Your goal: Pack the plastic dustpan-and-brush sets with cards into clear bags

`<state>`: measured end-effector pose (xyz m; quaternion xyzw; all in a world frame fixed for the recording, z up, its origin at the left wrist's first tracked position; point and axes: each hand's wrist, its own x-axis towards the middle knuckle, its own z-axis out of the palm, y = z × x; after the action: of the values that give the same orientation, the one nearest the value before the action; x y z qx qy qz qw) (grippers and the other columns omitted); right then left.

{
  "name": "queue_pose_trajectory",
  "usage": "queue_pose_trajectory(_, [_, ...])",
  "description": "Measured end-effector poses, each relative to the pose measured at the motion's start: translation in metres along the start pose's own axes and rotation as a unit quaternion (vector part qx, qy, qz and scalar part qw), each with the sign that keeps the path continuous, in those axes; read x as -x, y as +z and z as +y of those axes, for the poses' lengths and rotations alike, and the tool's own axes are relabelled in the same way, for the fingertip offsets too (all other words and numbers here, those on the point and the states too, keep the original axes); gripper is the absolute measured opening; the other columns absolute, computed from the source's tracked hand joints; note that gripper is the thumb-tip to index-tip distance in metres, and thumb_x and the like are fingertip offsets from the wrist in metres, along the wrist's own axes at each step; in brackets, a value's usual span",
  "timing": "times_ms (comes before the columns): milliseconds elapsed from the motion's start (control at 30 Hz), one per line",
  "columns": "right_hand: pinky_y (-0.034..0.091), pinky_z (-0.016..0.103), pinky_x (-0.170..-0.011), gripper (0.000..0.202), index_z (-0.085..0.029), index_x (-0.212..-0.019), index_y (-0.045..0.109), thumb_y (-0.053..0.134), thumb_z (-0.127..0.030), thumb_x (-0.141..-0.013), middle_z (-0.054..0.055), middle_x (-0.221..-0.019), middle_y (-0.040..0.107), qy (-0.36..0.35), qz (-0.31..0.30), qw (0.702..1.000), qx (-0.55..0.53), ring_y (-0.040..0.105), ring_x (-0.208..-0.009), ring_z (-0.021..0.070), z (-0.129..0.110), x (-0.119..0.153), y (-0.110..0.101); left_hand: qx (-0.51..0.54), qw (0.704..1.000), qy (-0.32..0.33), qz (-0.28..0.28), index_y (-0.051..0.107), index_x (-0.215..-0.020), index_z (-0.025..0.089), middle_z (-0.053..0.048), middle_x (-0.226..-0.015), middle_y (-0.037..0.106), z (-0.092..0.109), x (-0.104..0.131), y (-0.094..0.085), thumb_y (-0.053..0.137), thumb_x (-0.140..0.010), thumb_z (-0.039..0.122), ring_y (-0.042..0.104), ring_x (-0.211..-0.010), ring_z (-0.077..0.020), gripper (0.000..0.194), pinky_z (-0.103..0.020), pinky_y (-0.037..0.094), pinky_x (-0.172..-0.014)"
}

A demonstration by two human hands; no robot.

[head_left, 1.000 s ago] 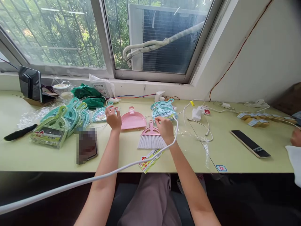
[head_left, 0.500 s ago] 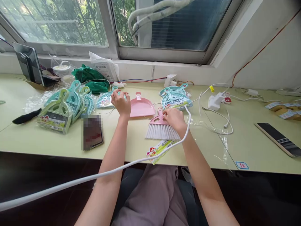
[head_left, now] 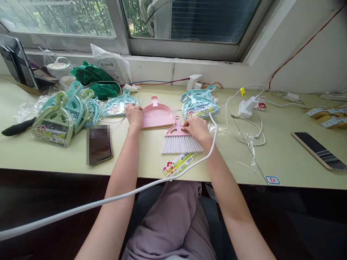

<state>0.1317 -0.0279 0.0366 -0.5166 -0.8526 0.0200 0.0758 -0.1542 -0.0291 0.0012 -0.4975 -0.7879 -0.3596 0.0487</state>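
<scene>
A pink dustpan (head_left: pixel 159 116) lies on the table with its handle toward the window. My left hand (head_left: pixel 134 115) is down at its left edge, fingers stretched forward and nothing visibly held; whether it touches the pan is unclear. In front of the pan lies a small pink hand brush (head_left: pixel 182 143), white bristles toward me. My right hand (head_left: pixel 197 128) grips the right side of its pink part, the fingertips partly hidden. Below the bristles is a green-and-white printed card (head_left: pixel 179 165). A bagged blue dustpan set (head_left: pixel 120 104) lies just past my left hand.
Bagged blue sets (head_left: pixel 200 104) lie beyond my right hand, and green and blue sets (head_left: pixel 55 121) are heaped left. A white cable (head_left: pixel 130 196) crosses in front of my arms. Phones (head_left: pixel 100 144) (head_left: pixel 320 150) lie on both sides; a charger (head_left: pixel 247 107) is at right.
My left hand has come down from above the table to the dustpan's left edge. My right hand stays on the brush. The camera view has shifted slightly.
</scene>
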Motion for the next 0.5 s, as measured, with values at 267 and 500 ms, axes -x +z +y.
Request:
queue_pose_trajectory(267, [0.046, 0.031, -0.075, 0.021, -0.022, -0.092, 0.071, 0.067, -0.039, -0.08, 0.004, -0.083, 0.073, 0.029, 0.095, 0.978, -0.184, 0.065, -0.079, 0.0184, 0.036, -0.001, 0.0, 0.073, 0.995, -0.059, 0.03, 0.063, -0.091, 0.016, -0.01, -0.095, 0.065, -0.007, -0.016, -0.02, 0.049, -0.084, 0.02, 0.058, -0.096, -0.0237, 0.016, -0.038, 0.042, -0.093])
queue_pose_trajectory(500, [0.051, 0.029, -0.057, 0.031, -0.019, -0.079, 0.068, 0.073, -0.049, -0.069, 0.004, -0.072, 0.071, -0.04, 0.164, 0.813, -0.557, 0.066, -0.065, 0.0177, 0.025, 0.006, -0.027, 0.133, 0.985, -0.087, 0.065, 0.06, -0.091, 0.018, -0.008, -0.09, 0.067, 0.01, -0.005, -0.035, 0.048, -0.084, 0.018, 0.062, -0.086, -0.0214, 0.013, -0.033, 0.045, -0.082])
